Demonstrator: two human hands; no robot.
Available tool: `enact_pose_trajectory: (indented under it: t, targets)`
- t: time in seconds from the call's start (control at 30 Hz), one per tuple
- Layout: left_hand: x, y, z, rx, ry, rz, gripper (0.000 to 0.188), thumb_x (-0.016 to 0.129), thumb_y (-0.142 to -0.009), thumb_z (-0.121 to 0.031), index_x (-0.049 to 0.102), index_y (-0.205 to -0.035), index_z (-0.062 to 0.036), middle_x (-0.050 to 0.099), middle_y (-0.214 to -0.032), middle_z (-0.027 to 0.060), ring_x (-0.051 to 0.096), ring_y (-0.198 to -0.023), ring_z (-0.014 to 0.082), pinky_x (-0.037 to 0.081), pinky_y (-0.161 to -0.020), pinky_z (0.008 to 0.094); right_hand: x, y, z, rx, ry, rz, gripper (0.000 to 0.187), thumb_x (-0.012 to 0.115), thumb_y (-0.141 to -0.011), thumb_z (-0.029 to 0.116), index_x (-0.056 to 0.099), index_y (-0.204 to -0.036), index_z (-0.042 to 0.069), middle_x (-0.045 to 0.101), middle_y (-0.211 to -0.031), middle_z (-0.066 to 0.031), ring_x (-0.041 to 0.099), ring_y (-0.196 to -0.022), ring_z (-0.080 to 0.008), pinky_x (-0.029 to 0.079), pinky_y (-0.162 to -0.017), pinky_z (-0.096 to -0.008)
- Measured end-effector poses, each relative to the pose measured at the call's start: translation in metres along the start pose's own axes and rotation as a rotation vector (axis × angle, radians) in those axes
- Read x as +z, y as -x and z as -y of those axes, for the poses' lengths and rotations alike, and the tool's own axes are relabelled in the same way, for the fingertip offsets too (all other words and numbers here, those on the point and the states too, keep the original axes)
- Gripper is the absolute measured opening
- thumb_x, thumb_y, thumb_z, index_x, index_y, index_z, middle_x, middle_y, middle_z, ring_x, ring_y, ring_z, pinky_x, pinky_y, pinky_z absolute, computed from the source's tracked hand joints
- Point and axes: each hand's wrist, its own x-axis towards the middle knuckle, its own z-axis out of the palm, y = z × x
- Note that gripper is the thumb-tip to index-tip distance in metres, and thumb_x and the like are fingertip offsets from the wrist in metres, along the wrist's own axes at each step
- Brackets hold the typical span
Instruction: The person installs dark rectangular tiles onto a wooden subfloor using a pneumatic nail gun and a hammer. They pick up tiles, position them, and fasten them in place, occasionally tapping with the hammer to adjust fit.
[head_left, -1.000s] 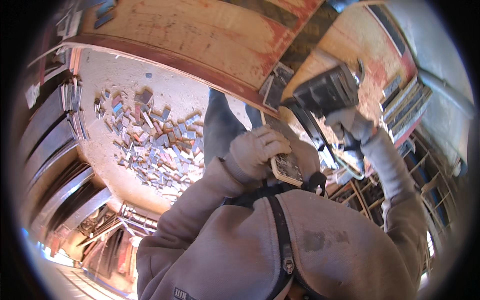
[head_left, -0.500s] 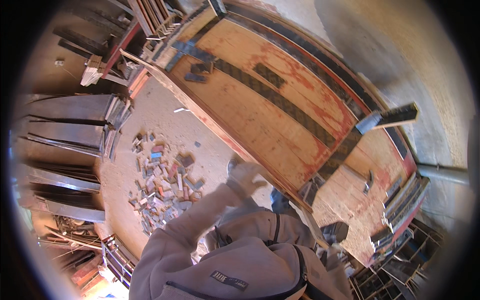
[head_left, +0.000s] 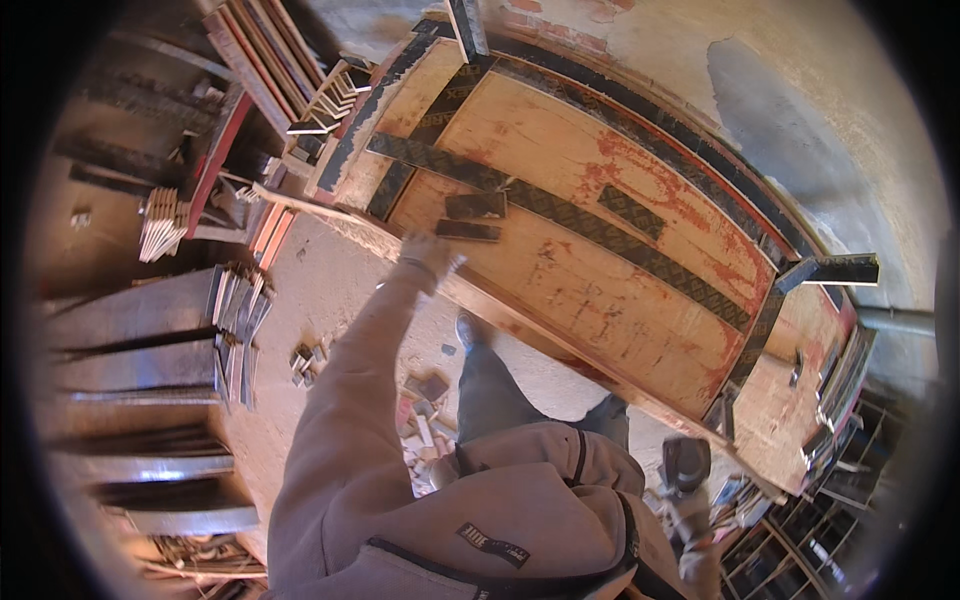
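My left hand (head_left: 428, 258) reaches out over the near edge of the wooden workbench (head_left: 590, 310), smeared by motion, so its fingers are unclear. Just beyond it two short dark wood blocks (head_left: 474, 206) lie side by side on the bench. Low at the right, close to my body, my right hand (head_left: 690, 515) is closed round a dark tool with a blocky end (head_left: 687, 464); its exact kind does not show. A long dark strip (head_left: 560, 215) runs across the bench top, and a shorter dark piece (head_left: 632, 211) rests beyond it.
A hammer (head_left: 797, 367) lies at the bench's right end. An upright dark board piece (head_left: 845, 270) stands out near the wall. Stacked panels (head_left: 140, 310) fill the left side. Wood offcuts (head_left: 425, 410) litter the floor by my legs. A metal rack (head_left: 800, 540) is at lower right.
My left hand has swung forward and left, from near my body to beside the two dark blocks. The view has shifted left along the bench. My right hand still holds the dark tool.
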Motion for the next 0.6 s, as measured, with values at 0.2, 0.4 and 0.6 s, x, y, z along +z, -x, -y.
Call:
enact_pose_trajectory:
  t: [0.2,0.4,0.6]
  targets:
    - [0.005,0.005,0.017,0.081,0.180,0.009,0.051,0.050,-0.103,-0.056,0.078,-0.104,-0.0134,0.075,-0.115,0.0116,0.062,-0.120,0.0329,0.039,-0.109,0.0498,0.028,-0.176,0.236,0.056,0.380,-0.128,0.042,0.072,-0.093,0.034,0.067,-0.122,0.004,0.074,-0.108,-0.0234,0.072,-0.103,-0.0385,0.057,-0.087,-0.0474]
    - [0.012,0.004,0.029,0.170,0.267,-0.026,0.053,0.056,-0.099,-0.061,0.078,-0.104,-0.0126,0.074,-0.114,0.0099,0.062,-0.115,0.0331,0.044,-0.098,0.0532,0.099,-0.324,0.313,-0.031,0.590,-0.201,0.039,0.065,-0.086,0.017,0.061,-0.121,0.000,0.074,-0.103,-0.0279,0.075,-0.093,-0.0413,0.060,-0.077,-0.0496]
    - [0.013,0.022,0.046,0.313,0.288,0.122,0.056,0.061,-0.093,-0.067,0.075,-0.111,-0.0163,0.073,-0.114,0.0080,0.062,-0.114,0.0323,0.044,-0.095,0.0514,0.126,-0.336,0.310,0.167,0.568,0.042,0.040,0.072,-0.085,0.017,0.060,-0.118,-0.001,0.076,-0.094,-0.0236,0.077,-0.095,-0.0381,0.061,-0.081,-0.0472]
